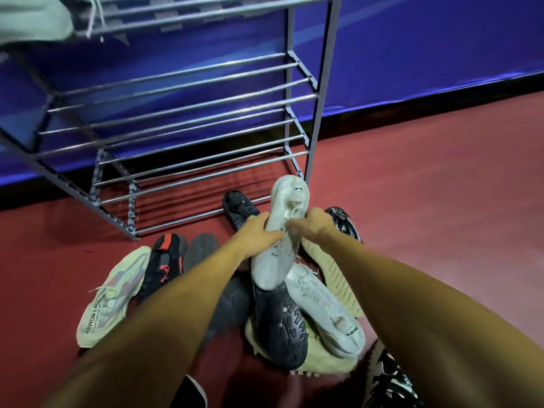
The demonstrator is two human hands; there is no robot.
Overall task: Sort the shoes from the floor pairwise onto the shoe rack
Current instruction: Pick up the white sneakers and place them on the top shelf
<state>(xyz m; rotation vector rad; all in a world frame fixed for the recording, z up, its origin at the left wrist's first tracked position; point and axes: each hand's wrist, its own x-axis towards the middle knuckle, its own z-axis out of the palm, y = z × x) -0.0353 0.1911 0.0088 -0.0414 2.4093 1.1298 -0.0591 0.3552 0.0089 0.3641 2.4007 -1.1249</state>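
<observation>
I hold a white sneaker (pixel 279 231) lifted above the shoe pile, heel end up, toe pointing down toward me. My left hand (pixel 257 235) grips its left side. My right hand (pixel 312 226) pinches it at the laces on the right. Under it lies a second white sneaker (pixel 326 310) on its side, beside a dark shoe turned sole-up (pixel 279 328). The grey metal shoe rack (pixel 182 113) stands behind the pile, its lower shelves bare. A pale shoe (pixel 32 19) sits on the top shelf at the far left.
Around the pile lie a pale green sneaker (pixel 113 295), a black shoe with red marks (pixel 163 263), a grey shoe (pixel 200 251), a black shoe (pixel 238 209), a black-and-white sneaker (pixel 344 223) and a beige sole (pixel 332 278). Red floor (pixel 426 216) stretches right; a blue wall (pixel 426 54) is behind.
</observation>
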